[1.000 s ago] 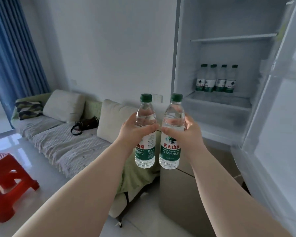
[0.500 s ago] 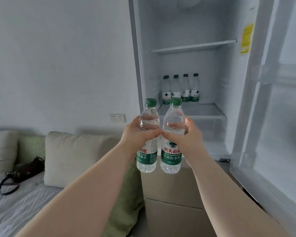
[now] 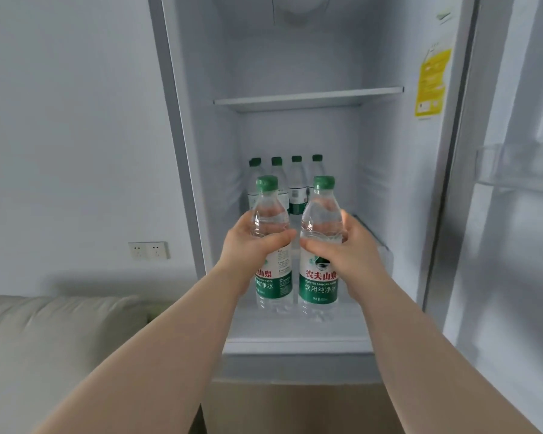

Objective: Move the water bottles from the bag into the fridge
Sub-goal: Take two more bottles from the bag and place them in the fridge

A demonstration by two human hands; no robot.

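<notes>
I hold two clear water bottles with green caps and green labels upright, side by side, in front of the open fridge (image 3: pixel 308 100). My left hand (image 3: pixel 248 245) grips the left bottle (image 3: pixel 271 264) round its upper body. My right hand (image 3: pixel 345 255) grips the right bottle (image 3: pixel 320 277) the same way. Both bottles hang just at the front of the fridge's lower shelf (image 3: pixel 370 236). A row of several like bottles (image 3: pixel 297 189) stands at the back of that shelf, partly hidden behind the held ones. The bag is out of view.
The fridge door (image 3: pixel 514 214) stands open on the right, with a clear door bin (image 3: pixel 521 164). An upper shelf holds nothing I can see. A beige sofa cushion (image 3: pixel 60 339) lies at the lower left under a wall socket (image 3: pixel 148 250).
The view has swung from the sofa toward the fridge and come closer. Both hands have carried the bottles forward to the mouth of the lower shelf.
</notes>
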